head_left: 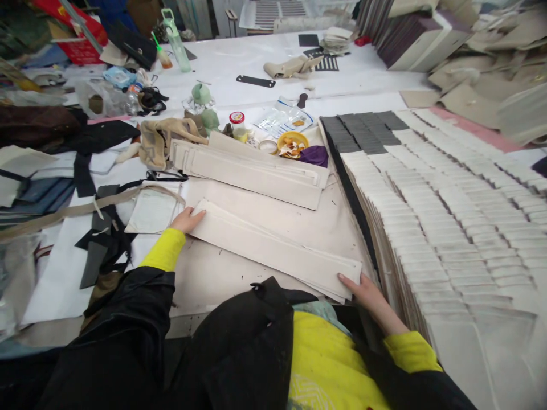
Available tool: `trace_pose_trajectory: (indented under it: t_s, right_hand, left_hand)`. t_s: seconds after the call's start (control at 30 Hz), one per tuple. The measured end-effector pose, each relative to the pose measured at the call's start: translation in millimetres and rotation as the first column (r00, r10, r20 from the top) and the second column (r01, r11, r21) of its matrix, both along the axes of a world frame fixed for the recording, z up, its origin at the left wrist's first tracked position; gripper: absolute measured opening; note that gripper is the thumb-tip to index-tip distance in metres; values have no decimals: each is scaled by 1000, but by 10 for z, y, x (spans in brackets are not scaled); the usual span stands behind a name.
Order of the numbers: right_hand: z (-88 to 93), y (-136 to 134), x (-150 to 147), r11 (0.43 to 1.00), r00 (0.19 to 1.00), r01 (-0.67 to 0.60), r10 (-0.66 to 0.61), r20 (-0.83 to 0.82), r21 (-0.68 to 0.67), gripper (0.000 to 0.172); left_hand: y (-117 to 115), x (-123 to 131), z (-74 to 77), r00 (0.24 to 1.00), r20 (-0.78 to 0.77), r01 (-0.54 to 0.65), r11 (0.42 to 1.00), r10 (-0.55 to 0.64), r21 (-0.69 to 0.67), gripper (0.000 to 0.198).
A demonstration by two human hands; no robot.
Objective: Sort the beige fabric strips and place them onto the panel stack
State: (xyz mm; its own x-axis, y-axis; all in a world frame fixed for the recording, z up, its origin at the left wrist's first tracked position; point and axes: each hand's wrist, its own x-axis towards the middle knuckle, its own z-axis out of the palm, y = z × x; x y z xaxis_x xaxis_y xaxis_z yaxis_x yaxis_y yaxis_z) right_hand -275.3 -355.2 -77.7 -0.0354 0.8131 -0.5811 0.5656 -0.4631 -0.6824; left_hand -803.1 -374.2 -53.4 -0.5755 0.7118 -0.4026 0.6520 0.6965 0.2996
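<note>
A stack of long beige strips (273, 245) lies slantwise in front of me, its layers slightly fanned. My left hand (187, 220) grips the far-left end, thumb on top and fingers at the edge. At the near-right end, my right hand (361, 289) holds the stack with the thumb on the upper face; its other fingers are hidden underneath. Just beyond lies a second pile of beige strips (252, 173), touched by neither hand. Both piles rest on a beige work sheet (222, 273).
Rows of stacked pale pieces (444, 228) and dark grey pieces (363, 132) fill the right side. Behind the strips stand a yellow bowl (293, 141) and a red-lidded jar (237, 122). Black straps and scraps (105, 245) clutter the left. A green bottle (177, 48) stands farther back.
</note>
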Motion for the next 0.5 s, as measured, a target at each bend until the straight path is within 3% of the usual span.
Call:
trace_pose_trajectory:
  t_s: [0.07,0.13,0.23,0.37,0.5]
  right_hand:
    - [12,2,31,998,997,47,-49,-65,-44,66]
    - [12,2,71,981,970,86,-122,-211,-174,65]
    - [5,3,129,940,930,61,-175,-322,-335,61]
    - [17,9,187,975,962,2,-62,-265,-221,52]
    - [96,27,243,997,971,-73,62,-232,-38,46]
  left_hand:
    - [-108,11,11,998,59,-10,999,8,32,70]
    - [-220,16,-2,989,148,-30,999,24,33,70]
    - [-366,9,-50,938,346,-56,997,36,50,60]
    - [-513,41,-90,817,571,-196,969,77,149,56]
    - [-643,100,-41,663,738,-324,937,127,129,61]
